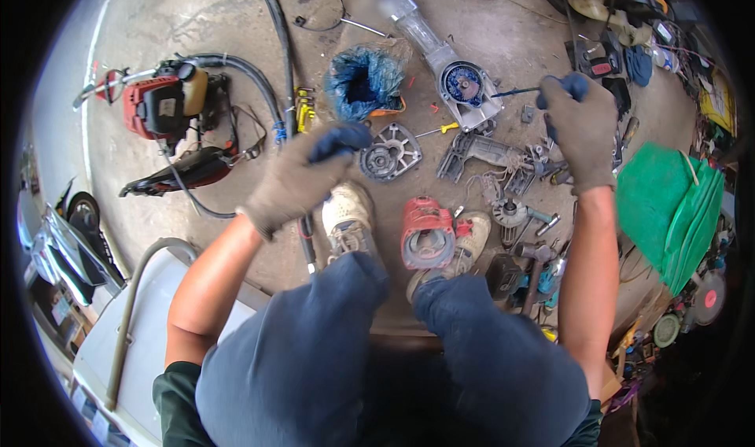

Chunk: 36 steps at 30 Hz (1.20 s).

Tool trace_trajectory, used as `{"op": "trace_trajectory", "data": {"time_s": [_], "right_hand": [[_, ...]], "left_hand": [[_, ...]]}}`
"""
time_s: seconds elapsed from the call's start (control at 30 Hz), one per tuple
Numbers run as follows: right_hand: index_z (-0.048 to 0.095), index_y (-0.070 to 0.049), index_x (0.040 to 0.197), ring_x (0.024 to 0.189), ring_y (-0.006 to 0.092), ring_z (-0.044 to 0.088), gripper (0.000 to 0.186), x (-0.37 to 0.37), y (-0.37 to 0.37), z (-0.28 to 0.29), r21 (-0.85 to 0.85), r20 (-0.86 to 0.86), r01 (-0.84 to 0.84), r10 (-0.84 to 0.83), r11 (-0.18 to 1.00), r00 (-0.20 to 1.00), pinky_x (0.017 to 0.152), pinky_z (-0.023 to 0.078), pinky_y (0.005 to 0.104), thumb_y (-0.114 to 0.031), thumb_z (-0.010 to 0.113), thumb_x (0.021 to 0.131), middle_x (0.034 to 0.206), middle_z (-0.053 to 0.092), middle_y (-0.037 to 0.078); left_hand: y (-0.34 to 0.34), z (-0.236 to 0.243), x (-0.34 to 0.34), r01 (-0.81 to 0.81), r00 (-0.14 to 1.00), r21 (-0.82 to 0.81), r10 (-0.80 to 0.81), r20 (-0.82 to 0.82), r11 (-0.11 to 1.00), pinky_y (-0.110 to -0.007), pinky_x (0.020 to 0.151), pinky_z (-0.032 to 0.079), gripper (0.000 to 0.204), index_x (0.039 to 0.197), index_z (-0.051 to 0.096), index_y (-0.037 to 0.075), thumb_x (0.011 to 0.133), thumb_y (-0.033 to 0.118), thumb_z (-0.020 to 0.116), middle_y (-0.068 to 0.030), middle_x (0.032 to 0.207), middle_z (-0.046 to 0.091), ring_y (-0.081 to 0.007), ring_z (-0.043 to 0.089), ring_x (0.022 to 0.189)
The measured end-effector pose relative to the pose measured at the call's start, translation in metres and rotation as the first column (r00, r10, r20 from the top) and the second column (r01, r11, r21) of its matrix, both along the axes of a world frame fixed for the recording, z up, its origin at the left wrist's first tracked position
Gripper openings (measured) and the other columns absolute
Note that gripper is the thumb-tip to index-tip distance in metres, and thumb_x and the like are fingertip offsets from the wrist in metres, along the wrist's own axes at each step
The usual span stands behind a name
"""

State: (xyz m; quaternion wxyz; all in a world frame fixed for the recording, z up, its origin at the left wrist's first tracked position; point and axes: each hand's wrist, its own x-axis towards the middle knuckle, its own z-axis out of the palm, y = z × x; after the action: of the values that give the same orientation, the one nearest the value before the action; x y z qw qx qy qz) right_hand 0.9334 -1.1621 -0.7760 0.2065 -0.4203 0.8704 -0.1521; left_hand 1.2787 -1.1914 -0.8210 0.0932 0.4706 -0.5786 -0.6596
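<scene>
Around the grey metal housing [470, 118], a crumpled plastic bag [344, 63], glossy blue, stands at nine o'clock, a round ribbed cover [408, 136] at eight, folded green sheeting [668, 211] at four. The right hand [580, 120], gloved in grimy fabric, grips a thin dark stick [519, 92] — its tip at the housing's three o'clock. The left hand [305, 175] curls, likewise gloved — whether around something, I cannot tell.

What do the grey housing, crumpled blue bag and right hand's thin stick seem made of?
Grey housing: probably cast metal; dull silvery-grey, with thick moulded lugs.
Crumpled blue bag: likely thin plastic film; glossy creases.
Thin stick in the right hand: dark-looking; wood, metal or plastic, I can't tell.
</scene>
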Motion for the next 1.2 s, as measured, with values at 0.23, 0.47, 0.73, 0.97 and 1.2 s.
{"op": "trace_trajectory", "data": {"time_s": [0.23,0.47,0.73,0.97,1.2], "right_hand": [[0.07,0.002,0.079,0.057,0.0075,0.052,0.024,-0.047,0.121,0.082,-0.209,0.127,0.14,-0.115,0.968,0.985,0.053,0.042,0.0314,-0.019,0.07,0.089,0.062,0.061,0.002],[0.075,0.002,0.094,0.061,0.0088,0.058,0.021,-0.079,0.215,0.104,-0.234,0.238,0.209,-0.153,0.949,0.959,0.057,0.046,0.0301,-0.018,0.07,0.092,0.071,0.068,0.004],[0.075,-0.004,0.108,0.079,0.0209,0.07,0.029,-0.064,0.166,0.098,-0.053,0.211,0.068,-0.055,0.996,0.976,0.075,0.054,0.0349,-0.028,0.071,0.091,0.088,0.074,0.012],[0.074,-0.008,0.114,0.098,0.0305,0.071,0.034,-0.069,0.093,0.022,0.034,0.173,-0.172,0.164,0.984,0.971,0.089,0.055,0.0402,-0.032,0.072,0.09,0.107,0.073,0.017],[0.075,-0.002,0.103,0.082,0.0305,0.071,0.025,-0.065,0.031,-0.005,0.083,0.281,-0.208,0.177,0.975,0.943,0.077,0.055,0.0377,-0.022,0.072,0.089,0.092,0.074,0.019]], "left_hand": [[-0.035,0.104,0.086,-0.199,0.979,-0.133,0.189,-0.08,0.971,-0.029,0.099,0.052,0.03,0.13,0.063,-0.003,0.102,0.004,0.056,-0.0075,0.123,0.069,-0.0137,0.065,0.11],[-0.007,0.179,0.152,-0.254,0.967,-0.159,0.252,-0.036,0.954,-0.035,0.101,0.054,0.031,0.131,0.062,-0.004,0.103,0.005,0.052,-0.0123,0.125,0.069,-0.02,0.067,0.113],[-0.032,0.172,0.104,-0.133,0.989,-0.136,0.141,0.052,0.982,-0.033,0.096,0.055,0.033,0.13,0.063,0.001,0.104,0.02,0.058,-0.0098,0.124,0.069,-0.0204,0.068,0.112],[-0.054,0.082,-0.021,0.248,0.948,0.119,-0.266,0.177,0.962,-0.027,0.097,0.05,0.029,0.128,0.064,-0.003,0.101,0.004,0.056,-0.0058,0.117,0.071,-0.0116,0.064,0.107],[-0.03,0.027,-0.066,0.488,0.872,-0.112,-0.477,0.111,0.866,-0.037,0.098,0.052,0.037,0.13,0.062,0.001,0.093,0.007,0.064,-0.0193,0.128,0.066,-0.0289,0.067,0.114]]}}
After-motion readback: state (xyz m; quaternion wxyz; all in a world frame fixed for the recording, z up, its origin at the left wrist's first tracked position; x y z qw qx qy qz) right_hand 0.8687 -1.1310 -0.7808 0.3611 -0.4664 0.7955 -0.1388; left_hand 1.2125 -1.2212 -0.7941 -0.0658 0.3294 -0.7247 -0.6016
